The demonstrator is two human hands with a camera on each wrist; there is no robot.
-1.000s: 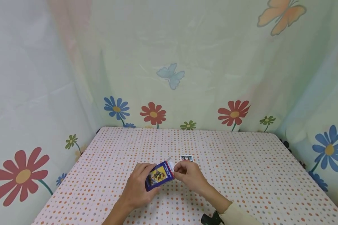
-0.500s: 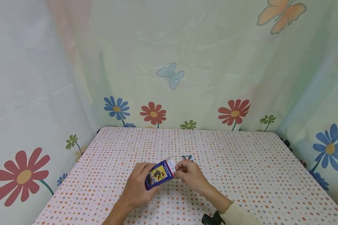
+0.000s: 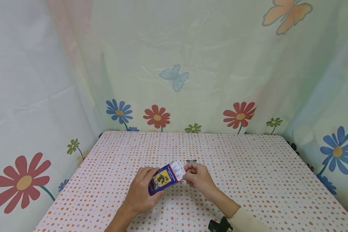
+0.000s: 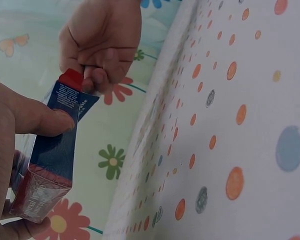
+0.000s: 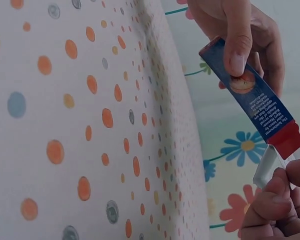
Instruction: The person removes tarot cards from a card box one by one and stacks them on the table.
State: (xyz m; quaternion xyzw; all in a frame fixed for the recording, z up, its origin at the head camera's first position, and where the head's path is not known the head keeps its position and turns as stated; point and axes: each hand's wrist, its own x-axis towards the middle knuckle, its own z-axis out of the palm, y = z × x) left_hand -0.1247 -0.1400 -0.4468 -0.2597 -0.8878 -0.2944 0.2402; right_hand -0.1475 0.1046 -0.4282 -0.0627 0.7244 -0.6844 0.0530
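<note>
A blue tarot card box (image 3: 163,179) with a yellow picture on its front is tilted up to the right above the table. My left hand (image 3: 142,190) grips its lower end, thumb (image 4: 52,120) on one narrow side. From the box's upper end, beside a red flap (image 5: 285,139), a white paper piece with a line drawing (image 3: 178,169) sticks out. My right hand (image 3: 201,180) pinches that piece at its outer edge between thumb and curled fingers. Behind the right hand, a small dark-and-white card (image 3: 191,160) lies on the table, partly hidden by the fingers.
The table wears a white cloth (image 3: 249,180) with coloured dots. Flower-printed curtains (image 3: 208,74) hang behind it and at both sides. A black device (image 3: 220,225) sits at my right wrist, by the cream sleeve (image 3: 247,220).
The right hand has moved slightly to the right, and more of the white paper piece now shows outside the box. The left hand and the box have stayed almost in place.
</note>
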